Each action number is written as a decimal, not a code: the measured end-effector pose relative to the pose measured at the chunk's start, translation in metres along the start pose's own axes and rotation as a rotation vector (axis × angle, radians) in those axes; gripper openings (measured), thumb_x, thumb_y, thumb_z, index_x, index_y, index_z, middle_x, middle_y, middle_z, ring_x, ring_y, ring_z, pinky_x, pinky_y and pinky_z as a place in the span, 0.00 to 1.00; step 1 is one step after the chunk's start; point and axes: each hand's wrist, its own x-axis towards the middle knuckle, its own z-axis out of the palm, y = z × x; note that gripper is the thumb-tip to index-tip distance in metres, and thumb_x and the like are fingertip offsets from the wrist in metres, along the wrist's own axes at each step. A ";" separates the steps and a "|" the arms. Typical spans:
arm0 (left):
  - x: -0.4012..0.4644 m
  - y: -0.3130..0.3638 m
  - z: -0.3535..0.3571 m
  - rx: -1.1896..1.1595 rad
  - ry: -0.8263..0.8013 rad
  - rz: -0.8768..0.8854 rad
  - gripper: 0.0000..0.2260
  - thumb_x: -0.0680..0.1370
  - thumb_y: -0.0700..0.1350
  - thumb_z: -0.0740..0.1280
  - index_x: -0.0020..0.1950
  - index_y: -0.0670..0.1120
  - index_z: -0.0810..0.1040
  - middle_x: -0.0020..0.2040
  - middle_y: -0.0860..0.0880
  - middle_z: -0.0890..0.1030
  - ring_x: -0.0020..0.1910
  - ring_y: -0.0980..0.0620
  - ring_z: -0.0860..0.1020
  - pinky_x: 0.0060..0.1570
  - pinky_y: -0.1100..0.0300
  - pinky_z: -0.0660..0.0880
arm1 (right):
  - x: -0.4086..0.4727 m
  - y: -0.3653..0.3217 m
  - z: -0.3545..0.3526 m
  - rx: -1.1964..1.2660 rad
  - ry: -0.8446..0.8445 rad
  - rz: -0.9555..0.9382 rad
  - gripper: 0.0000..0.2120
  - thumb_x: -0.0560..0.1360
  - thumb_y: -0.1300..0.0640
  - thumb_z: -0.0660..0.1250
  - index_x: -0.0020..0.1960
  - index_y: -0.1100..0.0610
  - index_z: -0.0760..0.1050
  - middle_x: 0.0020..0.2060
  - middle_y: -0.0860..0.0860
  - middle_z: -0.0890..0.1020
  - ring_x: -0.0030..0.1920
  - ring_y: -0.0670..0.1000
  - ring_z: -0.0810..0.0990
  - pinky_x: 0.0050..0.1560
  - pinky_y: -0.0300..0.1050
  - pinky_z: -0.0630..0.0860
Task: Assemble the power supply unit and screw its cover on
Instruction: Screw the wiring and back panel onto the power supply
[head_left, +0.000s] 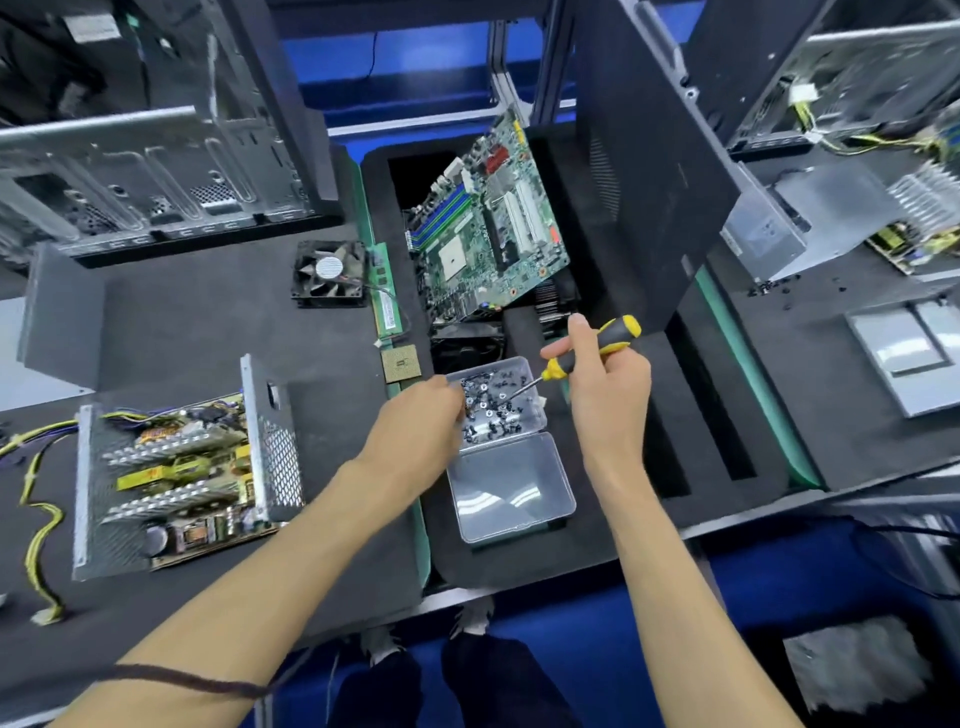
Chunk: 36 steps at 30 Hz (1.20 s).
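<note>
Ok, clear screw box (496, 410) at 6 o'clock on worktop (182, 322), lid flipped open toward me. Left hand (421, 415) fingers curled into the screws, pinch hidden, can't tell. Right hand (605, 384) grips screwdriver (587, 348), tip in box. Open PSU (182, 467) at 8 o'clock, uncovered. Mobo (488, 223) at 12.

No legible text, not even on the fan (329, 276) sticker.

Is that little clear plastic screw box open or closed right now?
Open. The clear plastic screw box has its hinged lid folded flat toward the person, and the small dark screws inside lie exposed.
</note>
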 end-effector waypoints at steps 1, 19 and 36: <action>0.001 0.000 0.001 0.010 0.003 0.005 0.08 0.78 0.36 0.62 0.52 0.43 0.80 0.52 0.45 0.79 0.52 0.42 0.78 0.49 0.46 0.77 | 0.002 0.000 0.000 0.003 0.000 0.003 0.22 0.82 0.47 0.65 0.33 0.53 0.82 0.18 0.42 0.69 0.20 0.43 0.65 0.25 0.30 0.62; -0.031 -0.018 -0.044 -1.559 0.172 -0.354 0.04 0.76 0.32 0.71 0.49 0.36 0.84 0.38 0.43 0.84 0.35 0.52 0.82 0.41 0.64 0.80 | -0.001 -0.004 0.027 0.617 -0.071 0.452 0.18 0.83 0.50 0.64 0.37 0.56 0.81 0.23 0.47 0.58 0.22 0.44 0.54 0.20 0.37 0.53; -0.116 -0.091 -0.085 -1.680 0.429 -0.388 0.06 0.76 0.35 0.73 0.41 0.42 0.88 0.41 0.42 0.85 0.41 0.47 0.85 0.44 0.61 0.82 | -0.066 -0.038 0.127 0.707 -0.284 0.490 0.23 0.84 0.50 0.62 0.31 0.52 0.81 0.23 0.46 0.58 0.22 0.45 0.55 0.21 0.38 0.52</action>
